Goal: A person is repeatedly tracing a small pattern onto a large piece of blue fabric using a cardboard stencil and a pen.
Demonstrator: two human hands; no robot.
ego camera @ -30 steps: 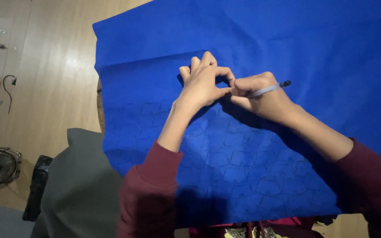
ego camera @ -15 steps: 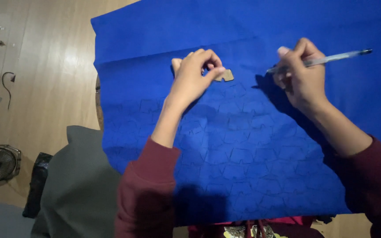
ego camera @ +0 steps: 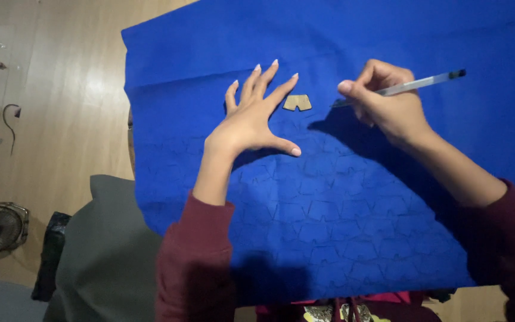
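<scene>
Since the left hand [ego camera: 250, 119] has lifted off, fingers splayed, the small tan cardboard template [ego camera: 297, 102] lies free on the blue fabric sheet [ego camera: 353, 197]; the right hand [ego camera: 385, 104], drawn aside, grips a clear pen [ego camera: 415, 85].

No packages, labels, signs or screens show anywhere in this view.

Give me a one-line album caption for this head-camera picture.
Left hand spread flat on blue fabric beside a small tan cutout, right hand holding a pen.
</scene>
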